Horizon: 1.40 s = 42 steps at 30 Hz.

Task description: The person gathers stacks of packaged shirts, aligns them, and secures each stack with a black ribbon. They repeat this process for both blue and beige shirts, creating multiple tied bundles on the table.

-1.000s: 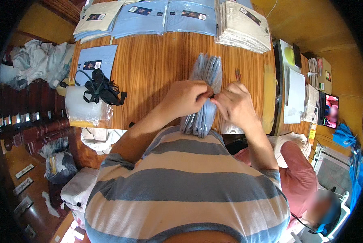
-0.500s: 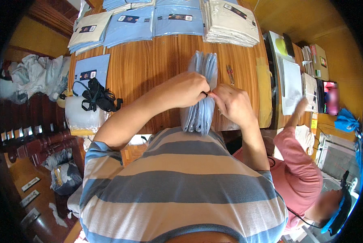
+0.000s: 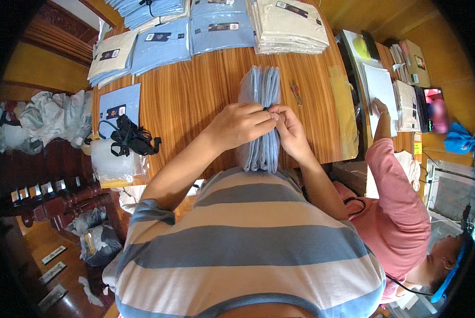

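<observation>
A bundle of folded blue garments (image 3: 262, 87) in clear plastic bags stands on edge at the table's front, against my striped shirt. Across its top, my left hand (image 3: 241, 126) and my right hand (image 3: 290, 132) meet, fingers pinched together. A bit of black cord (image 3: 266, 108) shows between the fingertips, over the bundle's middle; most of it is hidden by the hands. Right of the bundle lies a small pair of thread snips (image 3: 295, 93). To the left, a tangle of black cords (image 3: 127, 137) rests on a pile of clear plastic bags (image 3: 115, 165).
Bagged blue garments (image 3: 160, 50) and a cream stack (image 3: 290, 32) line the wooden table's (image 3: 205, 85) far edge. One blue packet (image 3: 119, 98) lies at left. At right, a co-worker's hand (image 3: 379, 107) is on white papers (image 3: 378, 85) on another desk.
My hands have drawn closer together at the cord, and the right hand's fingers have turned toward the left. The co-worker's hand has shifted left onto the white papers. The view has shifted slightly.
</observation>
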Tool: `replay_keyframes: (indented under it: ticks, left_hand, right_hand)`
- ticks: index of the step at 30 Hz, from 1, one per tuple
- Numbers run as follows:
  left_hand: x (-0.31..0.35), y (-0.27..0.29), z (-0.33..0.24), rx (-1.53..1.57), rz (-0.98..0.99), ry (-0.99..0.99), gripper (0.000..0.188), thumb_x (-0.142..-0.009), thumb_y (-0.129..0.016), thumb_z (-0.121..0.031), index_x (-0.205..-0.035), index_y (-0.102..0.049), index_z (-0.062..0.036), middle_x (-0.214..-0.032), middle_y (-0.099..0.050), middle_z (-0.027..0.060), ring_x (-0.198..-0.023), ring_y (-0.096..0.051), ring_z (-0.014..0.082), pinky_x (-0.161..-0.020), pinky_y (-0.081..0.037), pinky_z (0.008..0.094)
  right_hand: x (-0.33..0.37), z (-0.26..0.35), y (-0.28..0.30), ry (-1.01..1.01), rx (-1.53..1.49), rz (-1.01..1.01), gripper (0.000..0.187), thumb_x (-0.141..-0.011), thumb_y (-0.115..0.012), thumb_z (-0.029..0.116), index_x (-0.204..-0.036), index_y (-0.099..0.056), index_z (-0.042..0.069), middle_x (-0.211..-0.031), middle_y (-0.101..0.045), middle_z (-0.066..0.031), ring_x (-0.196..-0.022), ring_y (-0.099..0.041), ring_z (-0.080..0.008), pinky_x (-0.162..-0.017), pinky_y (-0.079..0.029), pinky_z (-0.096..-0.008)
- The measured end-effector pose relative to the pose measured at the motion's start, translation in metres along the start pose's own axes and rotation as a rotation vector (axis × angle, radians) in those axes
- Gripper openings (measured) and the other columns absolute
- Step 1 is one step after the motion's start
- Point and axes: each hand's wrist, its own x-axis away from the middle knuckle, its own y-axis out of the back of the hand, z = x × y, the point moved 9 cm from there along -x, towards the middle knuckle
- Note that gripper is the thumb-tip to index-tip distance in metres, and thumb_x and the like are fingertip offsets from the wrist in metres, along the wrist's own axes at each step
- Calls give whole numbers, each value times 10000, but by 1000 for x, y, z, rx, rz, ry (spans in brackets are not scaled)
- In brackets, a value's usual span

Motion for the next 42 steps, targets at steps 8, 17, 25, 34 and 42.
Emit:
replay_keyframes:
  ticks: [8,17,25,34,42]
  left_hand:
    - [25,-1,-7,-81,-235,-30,139,-739,-768,-146,-870,-727,-124,-982,-730,-27,-770,-610,146,-646,-530,306]
    - [30,1,-10,-98,-237,-106,107,-769,-757,-147,-846,-683,-131,-979,-695,-28,-778,-587,147,-682,-527,306]
    - [23,5,7,34,-179,-18,181,-809,-739,-141,-990,-743,-150,-938,-714,-46,-757,-604,140,-676,-544,288]
    - [53,-40,54,837,-50,681,393,-872,-754,-33,-1261,-716,-65,-963,-750,43,-716,-649,106,-638,-531,268]
    - [48,-62,66,1169,267,715,162,-978,-697,-81,-1073,-718,49,-845,-687,54,-596,-619,95,-546,-492,248]
  right_hand:
    - [-18,8,7,-216,130,163,179,-1041,-634,116,-1122,-707,-25,-1035,-735,-51,-982,-654,-111,-910,-524,-276]
    - [-37,15,14,-514,320,452,169,-969,-728,124,-1069,-743,-12,-974,-748,-42,-885,-654,-89,-817,-520,-249]
    - [-13,12,17,-468,444,311,194,-1011,-650,151,-1075,-697,-25,-896,-727,-56,-832,-647,-121,-761,-510,-285]
    - [12,34,-16,143,569,-312,95,-1044,-581,35,-1106,-551,-30,-856,-638,-51,-795,-594,-84,-686,-486,-259]
    - [12,20,-25,252,408,-267,109,-1050,-539,-13,-1151,-497,-21,-828,-585,-27,-750,-538,-57,-663,-444,-223]
